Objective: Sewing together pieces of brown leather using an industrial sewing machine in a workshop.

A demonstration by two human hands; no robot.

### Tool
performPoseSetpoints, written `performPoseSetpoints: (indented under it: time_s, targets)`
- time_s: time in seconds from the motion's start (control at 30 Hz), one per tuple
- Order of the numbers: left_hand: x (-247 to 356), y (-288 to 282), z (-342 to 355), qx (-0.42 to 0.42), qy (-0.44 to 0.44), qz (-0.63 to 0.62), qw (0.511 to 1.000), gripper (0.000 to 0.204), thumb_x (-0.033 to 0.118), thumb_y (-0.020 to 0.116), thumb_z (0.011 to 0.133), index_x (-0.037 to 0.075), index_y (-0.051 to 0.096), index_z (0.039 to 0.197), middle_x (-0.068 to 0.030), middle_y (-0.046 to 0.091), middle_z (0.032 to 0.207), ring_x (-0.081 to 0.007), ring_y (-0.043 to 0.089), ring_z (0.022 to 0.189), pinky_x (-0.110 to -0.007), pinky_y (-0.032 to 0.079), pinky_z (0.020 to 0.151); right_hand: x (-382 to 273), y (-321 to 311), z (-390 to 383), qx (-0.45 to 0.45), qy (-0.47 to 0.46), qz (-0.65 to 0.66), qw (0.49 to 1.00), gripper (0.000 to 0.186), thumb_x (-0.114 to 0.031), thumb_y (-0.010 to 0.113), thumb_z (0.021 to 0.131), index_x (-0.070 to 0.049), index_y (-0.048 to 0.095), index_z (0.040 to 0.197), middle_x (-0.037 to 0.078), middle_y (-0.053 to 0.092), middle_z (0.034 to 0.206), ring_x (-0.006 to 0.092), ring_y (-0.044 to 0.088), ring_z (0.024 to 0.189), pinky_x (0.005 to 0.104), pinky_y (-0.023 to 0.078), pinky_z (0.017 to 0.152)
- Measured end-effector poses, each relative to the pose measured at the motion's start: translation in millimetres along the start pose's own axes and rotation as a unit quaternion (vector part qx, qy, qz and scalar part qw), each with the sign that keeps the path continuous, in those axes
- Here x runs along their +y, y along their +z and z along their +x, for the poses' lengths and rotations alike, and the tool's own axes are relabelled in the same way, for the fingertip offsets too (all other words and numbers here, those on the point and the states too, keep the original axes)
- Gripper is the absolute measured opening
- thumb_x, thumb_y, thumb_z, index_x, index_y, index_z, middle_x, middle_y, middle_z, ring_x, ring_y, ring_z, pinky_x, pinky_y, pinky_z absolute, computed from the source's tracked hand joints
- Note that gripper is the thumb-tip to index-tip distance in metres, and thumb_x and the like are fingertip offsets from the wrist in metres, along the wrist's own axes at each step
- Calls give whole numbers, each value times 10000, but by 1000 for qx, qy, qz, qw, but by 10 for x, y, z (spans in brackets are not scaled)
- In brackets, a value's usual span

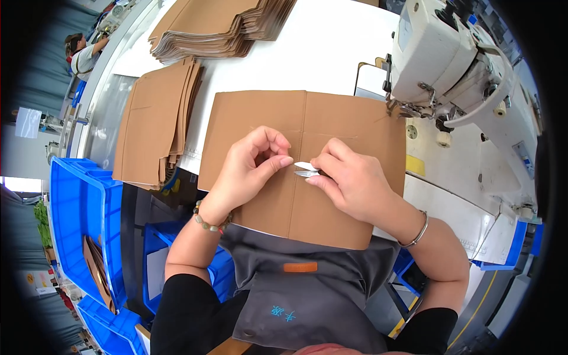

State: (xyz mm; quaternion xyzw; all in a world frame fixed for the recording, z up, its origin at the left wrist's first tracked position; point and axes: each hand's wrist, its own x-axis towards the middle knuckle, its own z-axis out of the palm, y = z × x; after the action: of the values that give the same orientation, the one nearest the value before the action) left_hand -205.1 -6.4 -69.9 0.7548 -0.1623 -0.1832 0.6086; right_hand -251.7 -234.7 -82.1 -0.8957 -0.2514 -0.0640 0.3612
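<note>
My right fingers pinch thread snips, partly hidden; whether my curled left fingers grip anything, I can't tell.

Teal-grey curtains hang along the left side of the room, with a green plant near them. The white counter is brightly lit; at lower right, a yellow line runs across the grey floor.
</note>
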Motion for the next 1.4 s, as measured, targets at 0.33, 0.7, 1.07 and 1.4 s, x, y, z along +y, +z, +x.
performPoseSetpoints:
  time_s: [0.33, 0.7, 1.07, 1.4]
  targets:
    - [120, 8, -19, -37, 45, 155, 986, 133, 23, 738, 883, 41, 695, 1007, 23, 610, 877, -46, 533, 719, -212, 463, 665, -18, 56, -4, 23, -60, -88, 994, 212, -201, 716, 859, -55, 562, 868, 91, 505, 888, 226, 633, 649, 362, 503, 513]
    - [41, 4, 26, -26, 101, 240, 965, 92, 49, 756, 855, 25, 669, 871, -49, 600, 814, -152, 556, 702, -283, 455, 641, -9, 62, -5, 32, -73, -89, 993, 205, -186, 711, 862, -51, 557, 858, 88, 500, 870, 223, 629, 641, 354, 495, 503]
    - [15, 71, 21, 4, 96, 262, 960, 119, 89, 762, 859, 20, 666, 869, -55, 601, 796, -169, 550, 684, -300, 453, 628, -39, 61, 30, 42, -87, -126, 987, 179, -181, 705, 846, -80, 558, 844, 60, 504, 835, 189, 634, 655, 339, 496, 495]
    - [15, -528, -768, 100, -4, 221, 970, 101, 73, 745, 855, -1, 680, 832, -40, 570, 755, -128, 533, 677, -287, 435, 624, 169, -137, 105, 83, 92, 110, 986, 126, -137, 686, 895, -38, 610, 884, 101, 566, 834, 258, 602, 666, 359, 466, 598]
